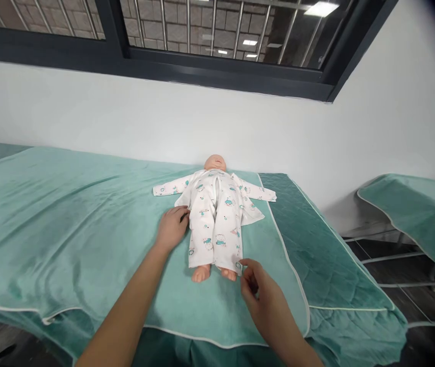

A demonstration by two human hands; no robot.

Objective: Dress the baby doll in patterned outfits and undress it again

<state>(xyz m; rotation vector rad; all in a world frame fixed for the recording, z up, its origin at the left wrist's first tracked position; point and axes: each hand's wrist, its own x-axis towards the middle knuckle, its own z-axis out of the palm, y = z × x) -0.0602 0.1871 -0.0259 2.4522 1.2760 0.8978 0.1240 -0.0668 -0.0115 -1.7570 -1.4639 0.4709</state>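
Note:
A baby doll (215, 162) lies on its back, feet toward me, its arms inside wide-spread sleeves. Its white printed jacket (256, 215) spreads open at the sides under the white printed trousers (221, 229), whose legs are straight. At the trousers' left edge, near the hip, my left hand (173, 227) is closed with curled fingers against the cloth; its fingertips are partly hidden. Beside the cuff on the right, my right hand (262, 290) has thumb and index finger apart, the index fingertip at the cuff's edge. Both bare doll feet (201, 273) stick out below the cuffs.
A light green blanket (87, 219) with white piping covers the bed over a darker quilted cover (328, 255). Behind stands a white wall (125, 117) under a dark-framed barred window (209, 66). To the right is another green-covered bed (424, 209) with metal rails.

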